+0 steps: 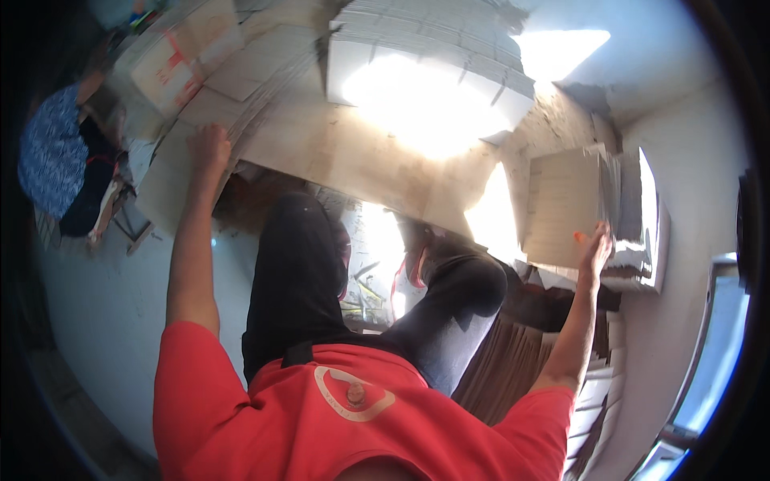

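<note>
My left hand (210, 147) is closed at the edge of a stack of flat cardboard sheets (261, 60) on the left side of the table. A cardboard flap (167, 172) hangs down beside it over the table's edge. On the right, my right hand (595, 247) has its fingers around the edge of an upright bundle of cardboard sheets (561, 204). Something small and orange (579, 237) shows at its thumb; I cannot make out its kind. The fingertips of both hands are partly hidden and slightly blurred.
A wooden tabletop (321, 148) spans in front of my knees. A tall cardboard stack (425, 40) stands at its back, in bright sunlight. A cardboard box (164, 72) is at far left, near another person in blue patterned clothing (54, 152). More cardboard (513, 361) stands low at right.
</note>
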A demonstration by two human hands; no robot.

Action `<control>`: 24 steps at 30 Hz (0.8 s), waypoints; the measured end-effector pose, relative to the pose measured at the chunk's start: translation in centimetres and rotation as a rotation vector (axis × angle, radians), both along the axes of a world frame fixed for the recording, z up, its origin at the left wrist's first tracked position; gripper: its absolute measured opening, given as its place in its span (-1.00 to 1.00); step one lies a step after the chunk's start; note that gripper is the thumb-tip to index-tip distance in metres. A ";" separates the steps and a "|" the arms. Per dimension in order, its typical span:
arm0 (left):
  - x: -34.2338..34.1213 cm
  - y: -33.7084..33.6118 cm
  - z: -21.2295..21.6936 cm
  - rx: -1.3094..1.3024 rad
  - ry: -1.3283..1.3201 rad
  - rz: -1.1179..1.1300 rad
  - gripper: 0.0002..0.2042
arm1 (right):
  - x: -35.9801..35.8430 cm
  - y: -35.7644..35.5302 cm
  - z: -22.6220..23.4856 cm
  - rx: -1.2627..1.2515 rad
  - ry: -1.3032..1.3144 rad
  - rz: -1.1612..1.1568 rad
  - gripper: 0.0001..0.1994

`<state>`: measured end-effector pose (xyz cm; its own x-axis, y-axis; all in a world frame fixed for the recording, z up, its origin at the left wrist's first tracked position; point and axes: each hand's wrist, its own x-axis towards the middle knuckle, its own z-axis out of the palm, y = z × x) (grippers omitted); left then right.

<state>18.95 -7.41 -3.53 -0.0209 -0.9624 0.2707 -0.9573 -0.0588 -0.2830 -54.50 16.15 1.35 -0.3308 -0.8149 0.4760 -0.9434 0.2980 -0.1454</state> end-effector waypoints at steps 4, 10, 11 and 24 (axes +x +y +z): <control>-3.8 -1.3 2.5 -0.094 0.135 -0.191 -0.80 | 0.0 0.6 3.1 0.005 -0.095 -0.240 -0.73; -16.9 -3.7 4.6 -0.083 0.569 -0.611 -0.68 | 9.7 -3.0 9.3 -0.480 0.012 -0.133 -0.71; -19.9 -4.0 4.9 -0.082 0.605 -0.657 -0.70 | 11.1 -4.3 9.6 -0.542 -0.083 -0.124 -0.67; -41.6 -11.7 4.5 0.046 0.353 -0.833 -0.45 | 17.2 -12.0 7.1 -0.524 -0.487 0.037 -0.48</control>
<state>-22.69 -19.15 0.97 -0.6385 -0.6829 0.3550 -0.7163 0.6960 0.0507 -37.35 4.14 8.43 -0.5821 -0.5342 0.6130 -0.7428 0.0428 -0.6681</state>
